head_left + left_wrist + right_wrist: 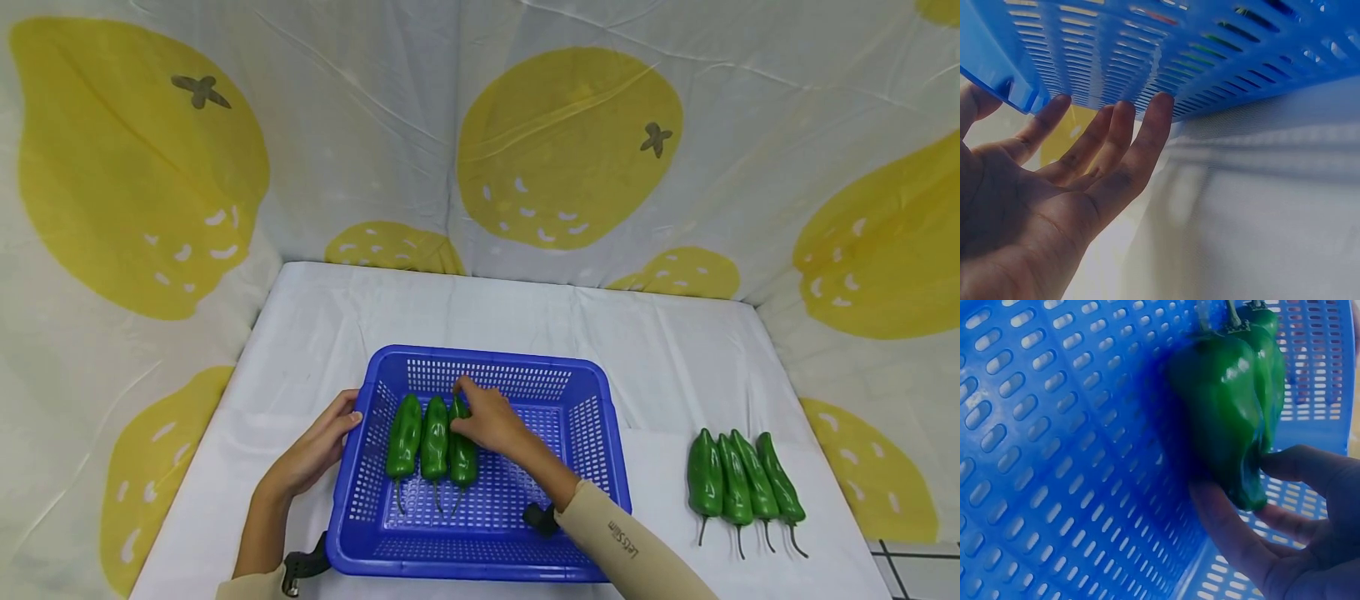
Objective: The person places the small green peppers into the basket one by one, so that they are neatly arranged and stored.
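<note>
Three glossy green peppers lie side by side in a blue perforated basket (480, 568), tips toward the far wall and stems toward the near side. My right hand (491, 421) reaches in from the right and holds the rightmost green pepper (462, 462) near its tip. In the right wrist view its thumb and a finger sit on either side of the pepper's (1216, 394) narrow end. Outside the basket's left wall is my left hand (318, 450), thumb at the rim. The left wrist view shows its fingers (1157, 119) extended, their tips against the slotted wall.
To the right of the basket, several more green peppers (737, 487) lie in a row on the white-covered table (525, 312). A lemon-patterned cloth (420, 133) hangs behind and at both sides. Dark straps (306, 565) show at the wrists.
</note>
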`<state>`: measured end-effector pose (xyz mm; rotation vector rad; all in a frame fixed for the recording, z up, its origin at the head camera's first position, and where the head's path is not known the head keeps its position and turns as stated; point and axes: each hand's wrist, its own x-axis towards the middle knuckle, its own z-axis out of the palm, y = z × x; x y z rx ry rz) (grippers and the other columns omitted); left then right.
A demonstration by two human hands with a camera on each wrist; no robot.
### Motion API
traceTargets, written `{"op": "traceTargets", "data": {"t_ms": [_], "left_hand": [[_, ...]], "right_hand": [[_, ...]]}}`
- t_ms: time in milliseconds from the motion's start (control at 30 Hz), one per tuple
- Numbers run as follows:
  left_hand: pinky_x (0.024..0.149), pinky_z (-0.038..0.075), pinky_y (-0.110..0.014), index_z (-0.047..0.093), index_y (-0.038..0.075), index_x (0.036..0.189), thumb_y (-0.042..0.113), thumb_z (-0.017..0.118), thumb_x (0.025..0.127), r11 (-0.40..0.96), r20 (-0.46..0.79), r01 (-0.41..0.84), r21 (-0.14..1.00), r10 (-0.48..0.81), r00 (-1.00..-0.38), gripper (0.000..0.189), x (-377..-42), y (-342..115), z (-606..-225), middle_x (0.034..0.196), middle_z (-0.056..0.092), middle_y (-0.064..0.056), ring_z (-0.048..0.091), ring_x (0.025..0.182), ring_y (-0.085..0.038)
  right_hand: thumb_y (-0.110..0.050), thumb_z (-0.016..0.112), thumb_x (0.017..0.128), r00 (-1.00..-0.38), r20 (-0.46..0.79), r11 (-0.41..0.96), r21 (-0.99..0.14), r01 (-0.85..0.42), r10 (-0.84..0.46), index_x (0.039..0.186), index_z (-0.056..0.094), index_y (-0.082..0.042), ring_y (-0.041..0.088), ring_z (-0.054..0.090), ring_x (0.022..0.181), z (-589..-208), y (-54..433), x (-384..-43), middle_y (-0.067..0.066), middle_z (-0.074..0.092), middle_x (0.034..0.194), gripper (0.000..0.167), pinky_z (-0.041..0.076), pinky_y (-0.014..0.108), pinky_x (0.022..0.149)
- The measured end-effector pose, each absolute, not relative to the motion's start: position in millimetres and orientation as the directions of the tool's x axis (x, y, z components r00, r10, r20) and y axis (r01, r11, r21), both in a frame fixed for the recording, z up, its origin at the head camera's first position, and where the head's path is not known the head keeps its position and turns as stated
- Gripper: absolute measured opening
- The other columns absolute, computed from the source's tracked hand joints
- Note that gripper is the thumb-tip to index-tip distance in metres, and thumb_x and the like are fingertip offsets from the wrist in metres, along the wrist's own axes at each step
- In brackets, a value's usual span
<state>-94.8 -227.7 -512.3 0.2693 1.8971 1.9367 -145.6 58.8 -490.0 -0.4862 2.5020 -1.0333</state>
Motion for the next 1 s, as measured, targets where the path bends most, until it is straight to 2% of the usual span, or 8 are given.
{"op": "traceTargets", "data": {"t_ms": [200,400,733,1000], "left_hand": [[0.088,0.053,-0.037,0.028,-0.001,0.142,0.023,0.036,0.109,0.016,-0.148,-0.156,0.988,0.420,-0.896,0.042,-94.9,-228.0,-512.9,0.141,0.034,-0.030,0.055,0.113,-0.026],[0.088,0.053,-0.036,0.028,-0.001,0.142,0.023,0.036,0.109,0.012,-0.139,-0.148,0.989,0.422,-0.896,0.041,-94.7,-228.6,-513.6,0.140,0.035,-0.030,0.055,0.113,-0.026],[0.088,0.053,-0.037,0.029,-0.001,0.141,0.024,0.037,0.109,0.006,-0.136,-0.148,0.989,0.420,-0.897,0.041,-96.0,-228.1,-513.4,0.140,0.035,-0.030,0.055,0.112,-0.025],[0.089,0.052,-0.037,0.027,-0.002,0.143,0.023,0.036,0.109,0.014,-0.138,-0.146,0.989,0.426,-0.894,0.043,-94.3,-229.4,-513.5,0.142,0.034,-0.031,0.055,0.113,-0.023]], "right_hand": [[-0.007,0.069,0.088,-0.856,-0.215,0.683,-0.703,-0.199,-0.470,0.132,0.053,-0.005,0.009,0.042,0.046,-487.0,61.9,-145.0,-0.003,0.047,0.058,0.047,0.040,0.022,0.042],[-0.006,0.069,0.088,-0.860,-0.211,0.676,-0.712,-0.191,-0.465,0.135,0.054,-0.005,0.008,0.041,0.045,-481.7,67.1,-145.5,-0.004,0.048,0.054,0.049,0.034,0.019,0.040],[-0.006,0.067,0.087,-0.885,-0.149,0.661,-0.721,-0.208,-0.442,0.124,0.060,0.000,0.013,0.054,0.056,-460.4,99.1,-145.7,0.006,0.065,0.075,0.039,0.045,0.027,0.049],[-0.014,0.069,0.090,-0.931,-0.154,0.694,-0.709,-0.130,-0.331,0.125,0.062,-0.011,0.015,0.057,0.062,-443.3,138.9,-136.7,0.005,0.068,0.090,0.036,0.048,0.032,0.054]]}}
